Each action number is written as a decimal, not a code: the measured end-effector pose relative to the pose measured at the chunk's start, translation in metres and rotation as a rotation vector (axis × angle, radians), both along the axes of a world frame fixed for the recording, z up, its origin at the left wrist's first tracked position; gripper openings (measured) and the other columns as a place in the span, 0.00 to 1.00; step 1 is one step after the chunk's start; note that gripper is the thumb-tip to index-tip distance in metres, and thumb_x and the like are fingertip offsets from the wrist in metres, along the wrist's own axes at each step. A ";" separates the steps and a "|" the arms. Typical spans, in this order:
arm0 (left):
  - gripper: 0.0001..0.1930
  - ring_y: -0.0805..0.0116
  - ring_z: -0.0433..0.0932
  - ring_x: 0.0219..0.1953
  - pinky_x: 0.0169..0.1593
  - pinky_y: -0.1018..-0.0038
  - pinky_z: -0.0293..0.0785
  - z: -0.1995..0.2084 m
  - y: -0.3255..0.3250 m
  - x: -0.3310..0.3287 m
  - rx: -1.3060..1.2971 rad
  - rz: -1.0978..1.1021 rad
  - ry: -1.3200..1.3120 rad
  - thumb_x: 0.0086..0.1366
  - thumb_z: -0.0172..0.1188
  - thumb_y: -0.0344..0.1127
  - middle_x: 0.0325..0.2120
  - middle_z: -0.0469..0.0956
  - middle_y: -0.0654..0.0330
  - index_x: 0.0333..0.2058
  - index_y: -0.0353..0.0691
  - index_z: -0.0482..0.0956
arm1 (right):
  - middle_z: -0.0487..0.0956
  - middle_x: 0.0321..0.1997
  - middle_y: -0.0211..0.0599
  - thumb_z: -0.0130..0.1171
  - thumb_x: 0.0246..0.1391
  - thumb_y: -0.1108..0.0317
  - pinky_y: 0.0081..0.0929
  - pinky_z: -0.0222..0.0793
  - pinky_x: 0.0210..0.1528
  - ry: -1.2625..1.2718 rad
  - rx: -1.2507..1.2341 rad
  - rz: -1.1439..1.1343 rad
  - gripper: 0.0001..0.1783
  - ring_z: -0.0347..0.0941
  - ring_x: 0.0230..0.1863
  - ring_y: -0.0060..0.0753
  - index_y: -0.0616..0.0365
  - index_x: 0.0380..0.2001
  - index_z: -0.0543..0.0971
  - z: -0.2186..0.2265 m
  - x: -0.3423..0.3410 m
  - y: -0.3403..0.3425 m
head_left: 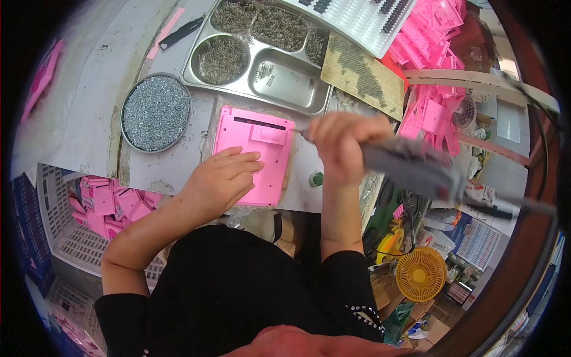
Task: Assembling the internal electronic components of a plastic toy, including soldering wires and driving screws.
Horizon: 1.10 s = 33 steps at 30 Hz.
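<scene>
A flat pink plastic casing [270,169] with a dark slot along its far edge lies on the table in front of me. My left hand [229,175] rests flat on its left side, fingers stretched over the surface. My right hand [345,143] is closed around a grey electric screwdriver [410,169], held nearly level and blurred by motion. Its thin bit points left, close to the casing's far right corner; whether it touches is unclear. A round dish of small silver screws [156,113] stands left of the casing.
Behind the casing, a metal compartment tray [282,83] holds springs. Right of it are a tan board with small dark parts [363,74] and a white ribbed tray [363,24]. Pink parts [434,113] pile up at right; a grey crate [77,244] with more stands lower left.
</scene>
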<state>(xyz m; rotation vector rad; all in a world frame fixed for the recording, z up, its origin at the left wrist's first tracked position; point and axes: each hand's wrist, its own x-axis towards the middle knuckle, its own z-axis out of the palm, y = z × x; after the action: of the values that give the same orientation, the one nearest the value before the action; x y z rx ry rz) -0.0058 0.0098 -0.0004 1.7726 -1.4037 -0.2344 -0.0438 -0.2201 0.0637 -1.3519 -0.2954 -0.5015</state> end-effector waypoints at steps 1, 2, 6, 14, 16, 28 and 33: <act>0.06 0.57 0.78 0.58 0.65 0.54 0.71 0.002 -0.001 0.002 0.001 -0.008 -0.005 0.62 0.64 0.31 0.50 0.82 0.56 0.33 0.37 0.77 | 0.68 0.16 0.33 0.62 0.62 0.71 0.31 0.64 0.21 0.021 -0.016 -0.042 0.14 0.64 0.16 0.28 0.55 0.33 0.64 -0.005 0.007 0.000; 0.05 0.57 0.79 0.57 0.65 0.55 0.71 0.004 -0.003 0.003 0.003 -0.015 -0.011 0.63 0.63 0.31 0.50 0.82 0.55 0.34 0.36 0.77 | 0.68 0.16 0.33 0.62 0.62 0.71 0.30 0.62 0.20 0.044 -0.031 -0.081 0.15 0.63 0.16 0.27 0.55 0.33 0.63 -0.011 0.013 0.000; 0.08 0.55 0.78 0.59 0.64 0.53 0.71 0.000 0.000 0.002 -0.013 -0.011 0.026 0.60 0.67 0.30 0.51 0.82 0.57 0.31 0.38 0.75 | 0.69 0.17 0.35 0.63 0.61 0.73 0.30 0.64 0.21 0.093 -0.109 -0.058 0.16 0.64 0.17 0.27 0.55 0.33 0.63 -0.033 0.014 -0.002; 0.09 0.55 0.78 0.59 0.63 0.53 0.71 0.000 0.001 0.001 -0.018 -0.015 0.043 0.59 0.68 0.30 0.51 0.82 0.56 0.31 0.38 0.75 | 0.69 0.17 0.34 0.63 0.63 0.69 0.30 0.66 0.23 0.175 -0.114 0.004 0.12 0.64 0.16 0.25 0.58 0.40 0.68 -0.028 0.021 -0.018; 0.09 0.55 0.78 0.59 0.63 0.54 0.71 -0.001 0.001 0.001 -0.021 -0.009 0.039 0.59 0.68 0.30 0.51 0.82 0.56 0.31 0.38 0.74 | 0.69 0.17 0.32 0.62 0.64 0.66 0.30 0.66 0.24 0.124 -0.114 0.062 0.15 0.63 0.16 0.24 0.59 0.46 0.69 -0.012 0.027 -0.019; 0.09 0.55 0.78 0.59 0.63 0.54 0.71 0.001 -0.001 0.001 -0.029 0.007 0.047 0.58 0.68 0.28 0.50 0.82 0.56 0.31 0.39 0.75 | 0.74 0.20 0.35 0.67 0.56 0.73 0.34 0.74 0.28 0.114 0.160 0.148 0.11 0.72 0.21 0.34 0.61 0.40 0.75 0.014 -0.073 0.025; 0.09 0.55 0.79 0.58 0.63 0.54 0.72 0.000 -0.001 0.001 -0.027 0.029 0.029 0.57 0.69 0.28 0.50 0.83 0.56 0.31 0.39 0.75 | 0.74 0.20 0.34 0.67 0.55 0.74 0.35 0.74 0.27 0.075 0.090 0.103 0.12 0.71 0.19 0.34 0.61 0.40 0.75 0.001 -0.094 0.036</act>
<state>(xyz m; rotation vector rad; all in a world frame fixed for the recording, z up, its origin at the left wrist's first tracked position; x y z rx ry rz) -0.0052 0.0091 -0.0006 1.7594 -1.3540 -0.2244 -0.1382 -0.1843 0.0648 -1.2581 -0.2761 -0.3727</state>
